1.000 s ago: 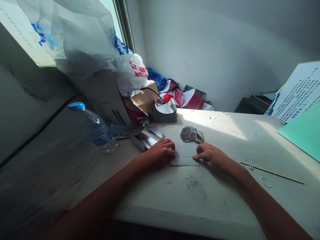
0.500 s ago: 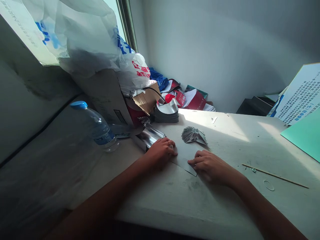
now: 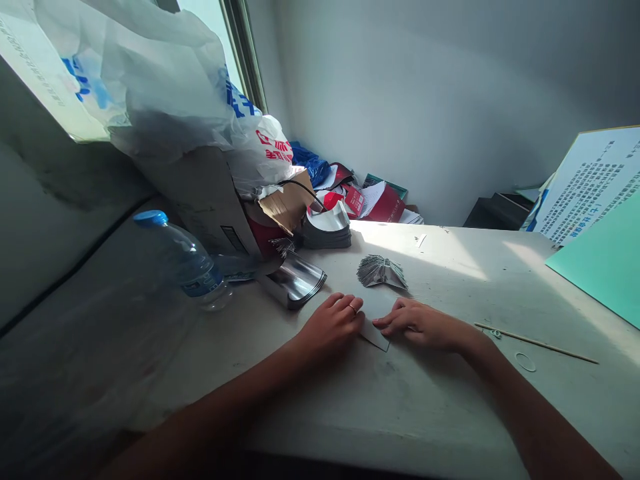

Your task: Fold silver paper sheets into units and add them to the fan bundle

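A pale sheet (image 3: pixel 376 308) lies on the white table between my two hands, partly covered by them. My left hand (image 3: pixel 336 323) presses on its left part with curled fingers, a ring on one of them. From the right, my right hand (image 3: pixel 417 325) rests on the sheet with its fingers together and the index fingertip on the surface. Just behind the sheet sits a fanned bundle of silvery folded pieces (image 3: pixel 383 272). Left of my left hand is a stack of curved silvery sheets (image 3: pixel 297 280).
A plastic bottle with a blue cap (image 3: pixel 193 267) leans at the left beside a box (image 3: pixel 200 193) under plastic bags (image 3: pixel 175 73). A thin stick (image 3: pixel 543 343) and a small ring (image 3: pixel 525 362) lie at the right, near a green board (image 3: pixel 605 267).
My left hand has moved right and nearer to me, off the edge of the curved silvery stack. Less of the sheet's front edge shows. The view has shifted slightly.
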### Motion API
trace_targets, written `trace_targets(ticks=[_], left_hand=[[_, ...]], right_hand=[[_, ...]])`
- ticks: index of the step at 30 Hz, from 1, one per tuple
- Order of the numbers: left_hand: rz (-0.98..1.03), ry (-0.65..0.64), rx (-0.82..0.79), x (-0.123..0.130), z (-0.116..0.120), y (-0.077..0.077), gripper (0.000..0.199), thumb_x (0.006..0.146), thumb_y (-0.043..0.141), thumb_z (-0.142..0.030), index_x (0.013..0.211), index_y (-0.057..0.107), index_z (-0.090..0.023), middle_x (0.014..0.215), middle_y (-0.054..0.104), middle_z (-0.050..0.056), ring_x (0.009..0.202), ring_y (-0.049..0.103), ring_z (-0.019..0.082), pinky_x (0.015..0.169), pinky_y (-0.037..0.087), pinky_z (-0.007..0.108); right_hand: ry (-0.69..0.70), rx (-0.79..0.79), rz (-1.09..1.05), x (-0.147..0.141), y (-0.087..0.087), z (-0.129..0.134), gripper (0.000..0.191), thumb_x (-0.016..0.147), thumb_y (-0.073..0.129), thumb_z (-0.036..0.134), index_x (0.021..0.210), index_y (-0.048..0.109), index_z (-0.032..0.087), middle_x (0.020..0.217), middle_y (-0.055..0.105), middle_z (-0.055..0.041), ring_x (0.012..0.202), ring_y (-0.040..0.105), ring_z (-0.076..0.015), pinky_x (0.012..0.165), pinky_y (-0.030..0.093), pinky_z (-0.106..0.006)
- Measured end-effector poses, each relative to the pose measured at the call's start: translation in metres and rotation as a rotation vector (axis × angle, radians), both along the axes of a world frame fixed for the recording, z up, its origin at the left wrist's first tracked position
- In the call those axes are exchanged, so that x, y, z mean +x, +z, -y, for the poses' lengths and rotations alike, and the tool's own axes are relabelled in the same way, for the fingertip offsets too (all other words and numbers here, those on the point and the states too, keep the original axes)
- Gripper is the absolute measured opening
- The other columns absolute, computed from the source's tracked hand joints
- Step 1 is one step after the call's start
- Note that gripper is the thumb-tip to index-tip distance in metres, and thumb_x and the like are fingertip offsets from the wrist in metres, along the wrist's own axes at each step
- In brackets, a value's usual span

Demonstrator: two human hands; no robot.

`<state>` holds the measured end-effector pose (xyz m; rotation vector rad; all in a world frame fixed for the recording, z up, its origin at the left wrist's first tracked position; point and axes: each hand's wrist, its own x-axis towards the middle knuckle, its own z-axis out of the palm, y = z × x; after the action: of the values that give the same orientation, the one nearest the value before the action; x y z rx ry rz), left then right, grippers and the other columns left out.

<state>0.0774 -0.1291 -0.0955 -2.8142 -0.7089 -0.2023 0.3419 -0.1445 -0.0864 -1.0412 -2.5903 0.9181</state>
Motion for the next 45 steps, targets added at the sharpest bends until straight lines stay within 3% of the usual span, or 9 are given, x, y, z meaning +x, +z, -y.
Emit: trace_targets(ticks=[3, 11, 20, 28, 33, 37, 40, 43, 45], left_hand=[[-0.029, -0.039, -0.089, 0.002, 0.004, -0.001, 0.025, 0.096, 0.051, -0.015, 0.117, 0.064, -0.016, 0.115, 0.066, 0.01, 0.107, 0.061, 0.023, 0.098, 0.043, 0.037], [-0.057, 0.052, -0.224, -0.003, 0.004, -0.003, 0.038, 0.093, 0.055, -0.017, 0.131, 0.057, -0.019, 0.134, 0.059, 0.01, 0.121, 0.057, 0.026, 0.102, 0.042, 0.04], [-0.018, 0.1, -0.298, -0.001, 0.007, -0.003, 0.032, 0.093, 0.046, -0.011, 0.12, 0.059, -0.02, 0.131, 0.057, 0.012, 0.121, 0.055, 0.027, 0.102, 0.041, 0.042], [0.132, 0.079, -0.399, -0.007, 0.002, -0.012, 0.04, 0.083, 0.046, -0.003, 0.115, 0.058, -0.023, 0.129, 0.055, 0.008, 0.112, 0.057, 0.022, 0.107, 0.035, 0.041], [0.153, 0.131, -0.445, -0.006, -0.007, -0.009, 0.037, 0.075, 0.059, -0.008, 0.109, 0.06, -0.022, 0.127, 0.056, 0.007, 0.106, 0.059, 0.023, 0.107, 0.038, 0.041], [0.209, 0.169, -0.431, -0.006, -0.011, -0.006, 0.023, 0.079, 0.057, -0.009, 0.098, 0.064, -0.021, 0.126, 0.058, 0.007, 0.106, 0.061, 0.021, 0.107, 0.039, 0.041], [0.252, 0.186, -0.415, -0.004, -0.009, -0.004, 0.015, 0.085, 0.052, -0.01, 0.087, 0.063, -0.02, 0.117, 0.063, 0.006, 0.108, 0.062, 0.021, 0.107, 0.04, 0.041], [0.271, 0.193, -0.421, -0.001, -0.006, -0.003, 0.007, 0.089, 0.057, -0.02, 0.083, 0.061, -0.019, 0.113, 0.065, 0.007, 0.109, 0.062, 0.023, 0.107, 0.041, 0.042], [0.277, 0.212, -0.429, 0.001, -0.004, -0.002, 0.012, 0.091, 0.06, -0.029, 0.083, 0.06, -0.019, 0.116, 0.064, 0.007, 0.109, 0.062, 0.023, 0.108, 0.041, 0.044]], right_hand=[[-0.014, -0.003, -0.008, -0.003, 0.003, 0.003, 0.045, 0.085, 0.051, 0.001, 0.109, 0.077, 0.029, 0.13, 0.068, 0.0013, 0.108, 0.058, -0.0221, 0.099, 0.046, -0.041], [0.021, -0.005, 0.088, -0.005, 0.011, 0.003, 0.042, 0.088, 0.051, 0.008, 0.118, 0.074, 0.026, 0.135, 0.065, -0.0002, 0.113, 0.059, -0.0241, 0.098, 0.046, -0.042], [0.08, -0.107, 0.066, -0.005, 0.023, 0.013, 0.055, 0.084, 0.049, 0.004, 0.128, 0.069, 0.031, 0.143, 0.058, 0.0016, 0.129, 0.057, -0.024, 0.11, 0.042, -0.039], [0.058, -0.342, -0.074, 0.007, 0.027, 0.014, 0.043, 0.081, 0.052, 0.004, 0.102, 0.081, 0.029, 0.131, 0.067, 0.0006, 0.126, 0.06, -0.0254, 0.107, 0.047, -0.036], [0.061, -0.428, -0.076, 0.006, 0.025, 0.011, 0.043, 0.078, 0.046, 0.002, 0.088, 0.082, 0.024, 0.124, 0.071, -0.0012, 0.124, 0.062, -0.0237, 0.105, 0.048, -0.035], [0.062, -0.345, -0.12, 0.004, 0.022, 0.007, 0.043, 0.077, 0.045, 0.002, 0.09, 0.081, 0.022, 0.108, 0.077, -0.0025, 0.106, 0.07, -0.0208, 0.096, 0.052, -0.033], [0.008, -0.19, -0.139, 0.003, 0.016, 0.003, 0.04, 0.078, 0.046, 0.003, 0.091, 0.079, 0.022, 0.092, 0.077, -0.0013, 0.086, 0.071, -0.0179, 0.087, 0.053, -0.032], [-0.13, -0.009, -0.141, 0.001, 0.003, -0.002, 0.03, 0.085, 0.051, 0.008, 0.093, 0.076, 0.021, 0.092, 0.076, -0.0018, 0.085, 0.069, -0.0176, 0.086, 0.052, -0.033], [-0.218, 0.107, -0.13, -0.002, -0.006, -0.005, 0.023, 0.088, 0.055, 0.013, 0.097, 0.074, 0.02, 0.096, 0.074, -0.0039, 0.088, 0.068, -0.0187, 0.087, 0.051, -0.035]])
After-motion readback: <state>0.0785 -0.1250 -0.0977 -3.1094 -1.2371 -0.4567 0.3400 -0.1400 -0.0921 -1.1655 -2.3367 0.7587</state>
